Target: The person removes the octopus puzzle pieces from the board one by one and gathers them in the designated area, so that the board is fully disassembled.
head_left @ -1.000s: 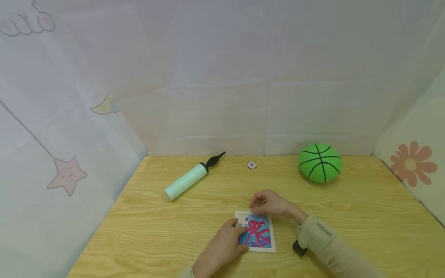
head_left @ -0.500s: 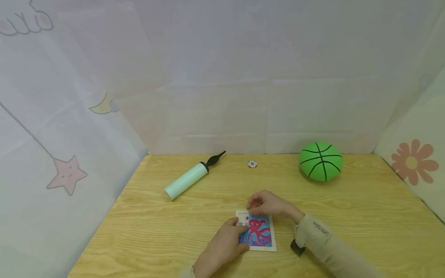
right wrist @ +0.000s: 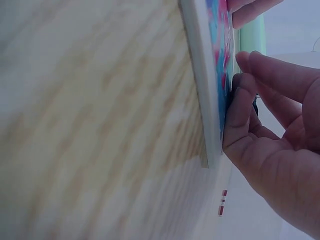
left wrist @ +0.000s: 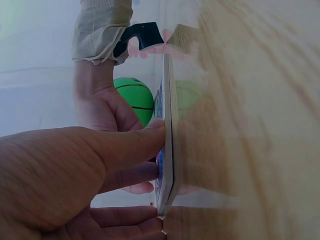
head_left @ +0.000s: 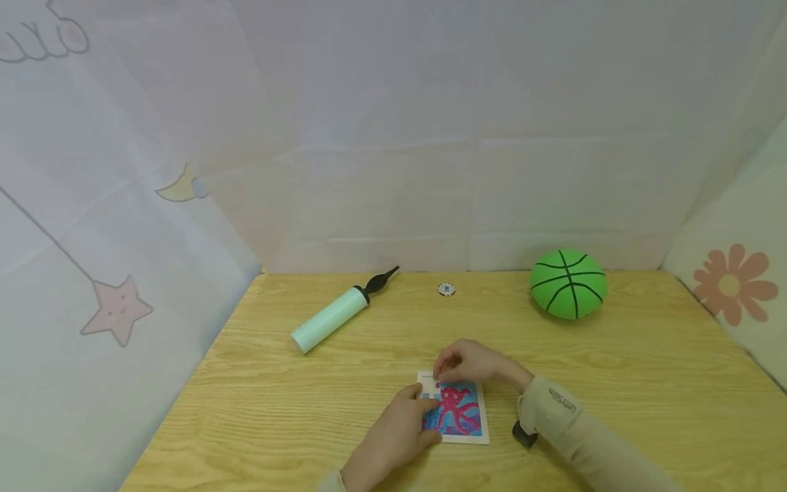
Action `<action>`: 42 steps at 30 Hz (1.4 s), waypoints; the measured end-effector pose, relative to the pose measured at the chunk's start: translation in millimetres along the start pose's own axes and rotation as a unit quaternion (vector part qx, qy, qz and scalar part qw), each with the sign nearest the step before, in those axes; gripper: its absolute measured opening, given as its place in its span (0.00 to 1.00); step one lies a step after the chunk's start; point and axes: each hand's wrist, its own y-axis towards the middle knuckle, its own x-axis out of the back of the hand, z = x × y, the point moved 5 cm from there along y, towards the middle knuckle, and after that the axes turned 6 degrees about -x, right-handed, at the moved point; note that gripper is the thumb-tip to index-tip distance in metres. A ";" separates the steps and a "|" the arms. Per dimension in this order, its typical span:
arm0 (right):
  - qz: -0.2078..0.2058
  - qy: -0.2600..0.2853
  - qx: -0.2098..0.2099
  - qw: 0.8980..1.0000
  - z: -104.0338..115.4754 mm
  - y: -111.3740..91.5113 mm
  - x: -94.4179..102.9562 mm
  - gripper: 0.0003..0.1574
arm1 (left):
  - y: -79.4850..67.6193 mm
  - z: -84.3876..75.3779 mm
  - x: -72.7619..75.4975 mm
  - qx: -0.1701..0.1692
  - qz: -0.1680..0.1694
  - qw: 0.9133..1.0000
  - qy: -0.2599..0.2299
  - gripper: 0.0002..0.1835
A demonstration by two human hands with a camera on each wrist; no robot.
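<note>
A white-framed jigsaw puzzle [head_left: 462, 409] with a pink octopus on blue lies flat on the wooden table. Its upper left part shows a pale gap [head_left: 428, 384]. My left hand [head_left: 395, 429] rests on its left side, thumb near the lower edge and fingers fairly straight on the picture. In the left wrist view, the thumb [left wrist: 155, 125] presses at the puzzle's rim. My right hand [head_left: 476, 361] is over the top edge beside the gap, with fingers curled. Its thumb and fingertips [right wrist: 242, 82] pinch a puzzle piece right at the surface, largely hidden by the fingers.
Farther back on the table [head_left: 258, 396] lie a mint-green hand pump [head_left: 330, 319] with a black nozzle and a white poker chip [head_left: 446, 290]. At the back right sits a green ball [head_left: 568, 284] with black lines. Pale printed cloth [head_left: 381, 137] surrounds the table.
My right hand has shifted slightly left and down along the puzzle's top edge, closer over the gap. The left hand keeps its place on the puzzle.
</note>
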 end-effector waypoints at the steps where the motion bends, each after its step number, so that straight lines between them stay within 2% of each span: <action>1: 0.000 -0.003 -0.001 1.000 0.8 0.2 0.1 0.05 | 0.2 0.0 -0.1 0.000 0.000 1.000 0.000 0.24; 12: 0.014 -0.035 0.007 0.999 4.4 1.7 -0.9 0.06 | 0.9 -0.4 0.1 0.004 0.000 1.000 0.002 0.24; 20: 0.009 -0.063 -0.001 0.998 4.2 2.3 -2.7 0.07 | 1.1 -1.0 0.2 -0.001 -0.005 1.000 -0.001 0.24; 29: 0.019 -0.074 -0.001 0.997 3.6 4.4 -6.0 0.10 | 1.3 -0.5 0.1 -0.002 -0.002 1.000 -0.001 0.24; 42: 0.009 -0.091 -0.001 0.996 4.8 4.1 -6.4 0.10 | 0.3 -1.4 1.7 -0.013 -0.011 1.000 0.005 0.24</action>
